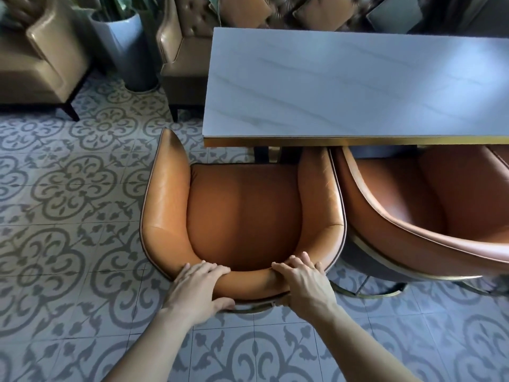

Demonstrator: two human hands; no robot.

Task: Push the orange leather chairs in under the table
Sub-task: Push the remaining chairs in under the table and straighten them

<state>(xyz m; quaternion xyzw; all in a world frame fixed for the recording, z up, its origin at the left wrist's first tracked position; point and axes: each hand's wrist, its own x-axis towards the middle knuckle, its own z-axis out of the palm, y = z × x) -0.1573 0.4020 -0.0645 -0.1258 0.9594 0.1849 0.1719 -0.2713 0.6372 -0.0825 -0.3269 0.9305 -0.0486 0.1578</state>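
1. Below, both hands gripped the curved top of the backrest of the near orange chair (242, 205).
2. On the left hand (197, 285), the fingers (217, 268) were close together and curled over the inner face of the backrest, while the thumb pressed the outer face lower down.
3. On the right hand (303, 282), the fingers (298, 260) were slightly spread and draped over the top of the backrest; its thumb was hidden behind the backrest.
4. A bare stretch of the backrest lay between the two hands.
5. That chair stood at the near left corner of the table (358, 84), with its right arm tip just under the gold-trimmed near edge and its left arm tip out past the table's left edge.
6. Most of its seat was out in front of the table.
7. A second orange chair (440, 205) stood just beside it on the right, their sides nearly touching, with its front under the near edge.
8. Patterned floor tiles (71, 188) lay open to the left of the near chair and behind it.
9. Beyond the table's left edge stood a tan armchair (179, 51), a white planter (126, 48) and another tan armchair (46, 56).
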